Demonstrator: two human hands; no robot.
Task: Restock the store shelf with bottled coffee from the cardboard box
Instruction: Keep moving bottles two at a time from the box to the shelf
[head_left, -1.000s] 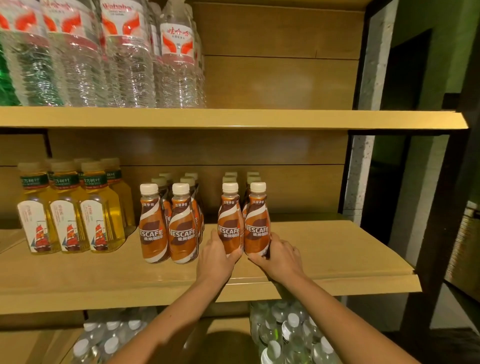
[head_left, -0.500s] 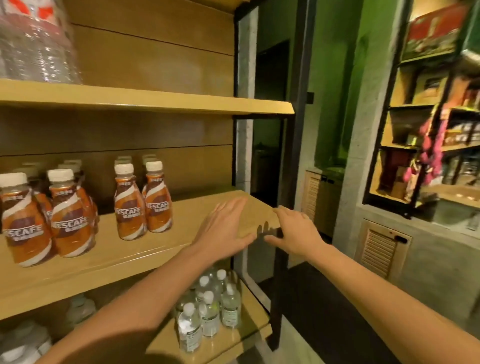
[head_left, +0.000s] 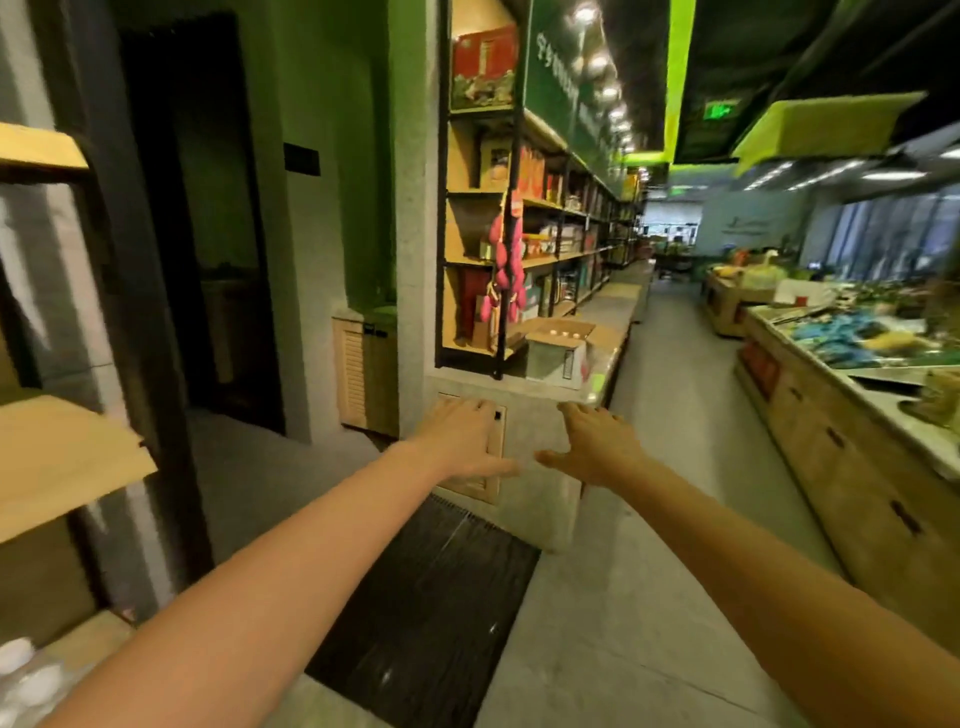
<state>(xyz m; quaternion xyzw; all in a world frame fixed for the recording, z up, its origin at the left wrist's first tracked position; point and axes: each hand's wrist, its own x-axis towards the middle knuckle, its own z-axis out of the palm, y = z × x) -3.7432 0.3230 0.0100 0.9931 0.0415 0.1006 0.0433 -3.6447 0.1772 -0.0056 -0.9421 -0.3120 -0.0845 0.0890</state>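
The open cardboard box (head_left: 558, 353) stands on a grey stone ledge (head_left: 608, 312) ahead, with several white bottle caps showing in its top. My left hand (head_left: 462, 439) and my right hand (head_left: 597, 441) reach forward side by side in the air, below and short of the box, fingers straight, holding nothing. The wooden store shelf (head_left: 57, 457) shows only its right end at the far left edge. The coffee bottles on it are out of view.
A dark floor grille (head_left: 431, 587) lies below my arms. A tall stocked shelf rack (head_left: 519, 234) runs along the aisle behind the box. A produce counter (head_left: 852, 415) lines the right side. White bottle caps (head_left: 21, 670) show at the bottom left.
My hands let go of the two coffee bottles on the shelf and swung right. The view turned from the shelf to the aisle and the cardboard box.
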